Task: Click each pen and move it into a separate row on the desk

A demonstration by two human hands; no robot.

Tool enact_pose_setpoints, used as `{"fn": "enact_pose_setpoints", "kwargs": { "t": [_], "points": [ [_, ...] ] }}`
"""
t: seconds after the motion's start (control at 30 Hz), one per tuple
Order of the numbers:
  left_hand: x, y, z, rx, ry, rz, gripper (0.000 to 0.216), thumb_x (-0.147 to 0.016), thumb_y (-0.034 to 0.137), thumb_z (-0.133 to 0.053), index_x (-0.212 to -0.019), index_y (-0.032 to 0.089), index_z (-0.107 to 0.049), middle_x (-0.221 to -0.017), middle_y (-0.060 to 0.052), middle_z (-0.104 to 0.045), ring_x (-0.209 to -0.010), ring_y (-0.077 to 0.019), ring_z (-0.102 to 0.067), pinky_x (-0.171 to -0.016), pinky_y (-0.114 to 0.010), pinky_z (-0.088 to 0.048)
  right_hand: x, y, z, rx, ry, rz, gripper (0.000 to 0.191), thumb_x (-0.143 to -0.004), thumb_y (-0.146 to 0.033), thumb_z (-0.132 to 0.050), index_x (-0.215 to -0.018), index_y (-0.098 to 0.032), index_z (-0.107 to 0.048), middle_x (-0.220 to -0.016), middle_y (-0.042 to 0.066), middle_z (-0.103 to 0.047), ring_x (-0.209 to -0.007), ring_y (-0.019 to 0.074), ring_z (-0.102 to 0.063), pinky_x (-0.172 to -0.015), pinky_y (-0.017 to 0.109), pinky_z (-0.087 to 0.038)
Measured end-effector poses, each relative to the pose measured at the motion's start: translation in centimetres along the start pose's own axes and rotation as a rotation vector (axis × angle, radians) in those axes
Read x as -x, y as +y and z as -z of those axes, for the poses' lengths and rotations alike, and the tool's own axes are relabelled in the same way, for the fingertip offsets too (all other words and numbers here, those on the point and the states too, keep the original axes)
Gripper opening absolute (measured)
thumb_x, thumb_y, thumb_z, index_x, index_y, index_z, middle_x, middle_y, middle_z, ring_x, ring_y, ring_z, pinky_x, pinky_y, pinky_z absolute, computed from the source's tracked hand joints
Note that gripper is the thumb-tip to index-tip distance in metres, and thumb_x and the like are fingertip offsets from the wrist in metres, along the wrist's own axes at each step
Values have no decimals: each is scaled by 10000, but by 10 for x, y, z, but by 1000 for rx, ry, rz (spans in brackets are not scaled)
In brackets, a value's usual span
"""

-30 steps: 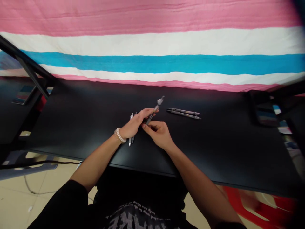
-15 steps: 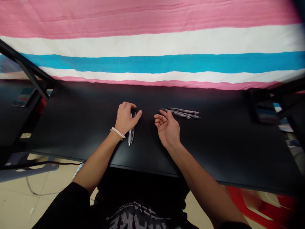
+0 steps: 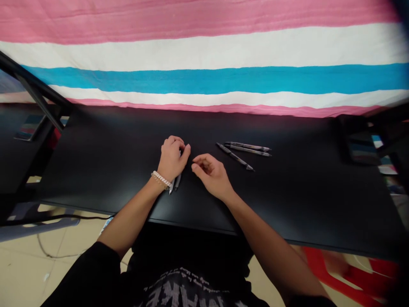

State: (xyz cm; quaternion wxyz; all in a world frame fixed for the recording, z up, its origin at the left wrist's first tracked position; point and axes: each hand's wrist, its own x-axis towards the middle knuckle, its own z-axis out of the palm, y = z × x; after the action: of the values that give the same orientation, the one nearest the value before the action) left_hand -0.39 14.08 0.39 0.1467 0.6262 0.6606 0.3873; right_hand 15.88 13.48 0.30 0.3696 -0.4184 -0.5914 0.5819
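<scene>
Pink-and-blue striped cloth (image 3: 204, 55) hangs behind the black counter (image 3: 287, 192). The hands are apart: the left hand (image 3: 172, 158) curls over two pens (image 3: 174, 182), whose tips show by the wrist, while the empty, half-open right hand (image 3: 212, 175) lies near a slanted pen (image 3: 234, 156), set off from a parallel pair of pens (image 3: 247, 149).

**Only the shirt speaks**

We can make out large pale letters ending in "AKE" on the dark shirt (image 3: 191, 294), cut off at the lower edge of the view; the small curved line above them stays too blurred for us. The pens (image 3: 235, 156) show markings too small for us to read.
</scene>
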Motion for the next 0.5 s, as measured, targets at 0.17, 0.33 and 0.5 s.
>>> {"fn": "enact_pose_setpoints", "kwargs": {
  "t": [0.17, 0.33, 0.5],
  "points": [
    [-2, 16, 5, 674, 169, 243, 323, -939, 524, -555, -846, 215, -558, -703, -9, -649, -571, -122, -592, -568, -267, -451, 7, 1, -5, 173, -191, 101, 233, -894, -387, -626, -1050, -215, -653, -831, 21, -739, -637, 132, -642, -597, 274, -483],
    [-1, 25, -1, 998, 196, 379, 380, -856, 554, -668, -812, 213, -507, -661, 22, -650, -507, -87, -606, -479, -213, -459, 8, 3, -6, 37, -237, 42, 287, -908, -404, -606, -1095, -191, -652, -797, 19, -713, -607, 130, -652, -568, 266, -501],
    [-5, 23, -1, 1217, 215, 468, 374, -815, 488, -746, -771, 192, -521, -692, 31, -649, -577, -69, -636, -532, -176, -507, 6, -1, -6, 30, -240, 18, 214, -837, -364, -687, -950, -182, -695, -720, -2, -674, -540, 96, -557, -524, 245, -449]
  ]
}}
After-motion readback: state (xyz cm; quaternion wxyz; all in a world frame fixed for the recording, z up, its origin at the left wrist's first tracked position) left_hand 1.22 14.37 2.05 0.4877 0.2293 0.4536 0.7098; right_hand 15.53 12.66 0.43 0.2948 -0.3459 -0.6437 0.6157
